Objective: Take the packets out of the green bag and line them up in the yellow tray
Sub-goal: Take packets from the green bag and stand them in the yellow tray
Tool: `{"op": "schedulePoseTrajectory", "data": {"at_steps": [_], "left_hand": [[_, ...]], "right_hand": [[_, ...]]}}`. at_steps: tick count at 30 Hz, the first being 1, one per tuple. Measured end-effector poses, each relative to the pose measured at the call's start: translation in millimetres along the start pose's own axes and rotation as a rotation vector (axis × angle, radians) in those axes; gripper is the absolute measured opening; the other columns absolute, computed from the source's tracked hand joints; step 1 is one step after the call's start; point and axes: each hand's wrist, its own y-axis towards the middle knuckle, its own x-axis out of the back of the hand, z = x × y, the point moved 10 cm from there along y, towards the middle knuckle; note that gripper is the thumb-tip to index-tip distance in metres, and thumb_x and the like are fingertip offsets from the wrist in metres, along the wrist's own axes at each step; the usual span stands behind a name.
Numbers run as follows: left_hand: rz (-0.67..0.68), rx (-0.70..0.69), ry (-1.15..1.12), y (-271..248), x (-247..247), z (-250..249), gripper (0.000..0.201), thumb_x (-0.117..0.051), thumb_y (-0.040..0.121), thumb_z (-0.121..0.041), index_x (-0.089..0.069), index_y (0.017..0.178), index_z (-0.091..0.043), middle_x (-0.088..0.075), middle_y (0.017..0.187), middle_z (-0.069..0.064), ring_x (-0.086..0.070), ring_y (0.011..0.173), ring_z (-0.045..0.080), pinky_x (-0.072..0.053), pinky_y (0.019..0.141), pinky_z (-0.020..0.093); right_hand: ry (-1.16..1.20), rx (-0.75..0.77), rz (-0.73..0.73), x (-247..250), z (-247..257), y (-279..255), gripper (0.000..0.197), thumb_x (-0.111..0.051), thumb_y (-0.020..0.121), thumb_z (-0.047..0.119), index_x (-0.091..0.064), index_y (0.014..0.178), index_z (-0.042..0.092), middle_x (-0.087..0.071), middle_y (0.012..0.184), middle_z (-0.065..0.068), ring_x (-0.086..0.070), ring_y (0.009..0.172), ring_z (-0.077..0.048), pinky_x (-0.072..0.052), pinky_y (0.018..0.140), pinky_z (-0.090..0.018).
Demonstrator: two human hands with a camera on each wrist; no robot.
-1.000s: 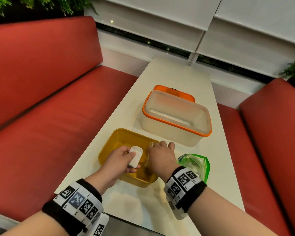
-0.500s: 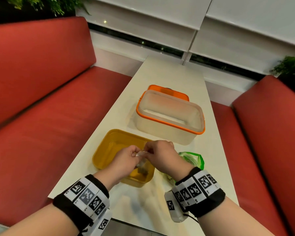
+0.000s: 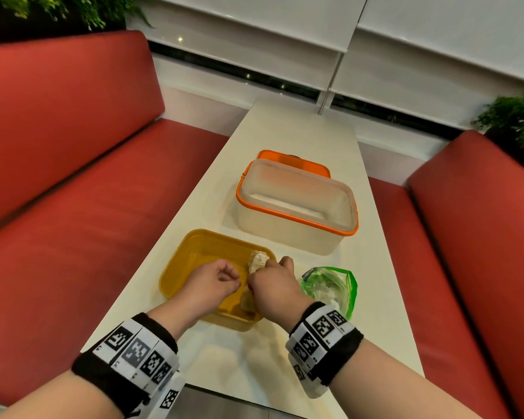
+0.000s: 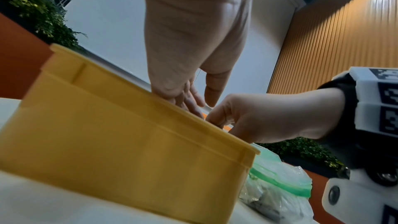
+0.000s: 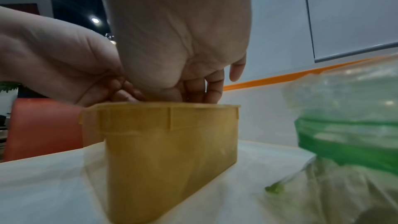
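My right hand reaches into the yellow tray, fingers curled over a pale packet at its right wall; whether they grip it I cannot tell. My left hand hovers alongside, loosely curled, empty. The green bag, just right, holds more.

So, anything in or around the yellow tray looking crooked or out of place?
Slightly. One packet leans crumpled in the far right corner of the yellow tray rather than lying in line. Both hands work beside it. The green bag lies slumped on the table with packets inside. Nothing is spilled.
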Motion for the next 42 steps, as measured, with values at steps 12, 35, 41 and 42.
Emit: {"op": "schedulePoseTrajectory", "data": {"at_steps": [12,35,41,42], "left_hand": [[-0.054,0.023,-0.06,0,10,4,0.011,-0.069,0.081,-0.008,-0.062,0.082,-0.016,-0.069,0.079,0.006,-0.066,0.083,0.024,-0.047,0.07,0.032],[0.347,-0.094,0.522,-3,-181,-55,0.058,-0.055,0.085,-0.015,-0.036,0.14,-0.023,-0.037,0.142,0.006,-0.041,0.128,0.02,-0.033,0.103,0.022],[0.343,0.04,0.239,-7,-185,-50,0.072,-0.05,0.082,-0.001,-0.026,0.145,-0.025,-0.055,0.12,0.001,-0.055,0.108,0.019,-0.05,0.089,0.027],[0.335,0.066,0.178,-7,-184,-48,0.072,-0.049,0.081,0.002,-0.029,0.145,-0.025,-0.055,0.118,0.0,-0.055,0.106,0.018,-0.052,0.088,0.028]], "right_hand": [[0.107,-0.094,-0.166,14,-16,-17,0.026,-0.051,0.085,0.025,-0.065,0.106,0.02,-0.055,0.11,-0.004,-0.041,0.109,-0.027,-0.024,0.092,-0.045],[1.101,-0.656,-0.259,-77,-191,-98,0.063,-0.06,0.089,0.024,-0.028,0.142,0.014,-0.058,0.122,-0.01,-0.058,0.105,-0.023,-0.043,0.078,-0.022],[0.988,-0.655,-0.286,-81,-198,-89,0.024,-0.053,0.093,0.024,-0.059,0.111,0.01,-0.063,0.111,-0.01,-0.058,0.094,-0.021,-0.046,0.078,-0.029],[1.005,-0.663,-0.279,-83,-197,-89,0.024,-0.052,0.093,0.023,-0.058,0.112,0.01,-0.063,0.113,-0.011,-0.059,0.097,-0.023,-0.047,0.082,-0.031]]}}
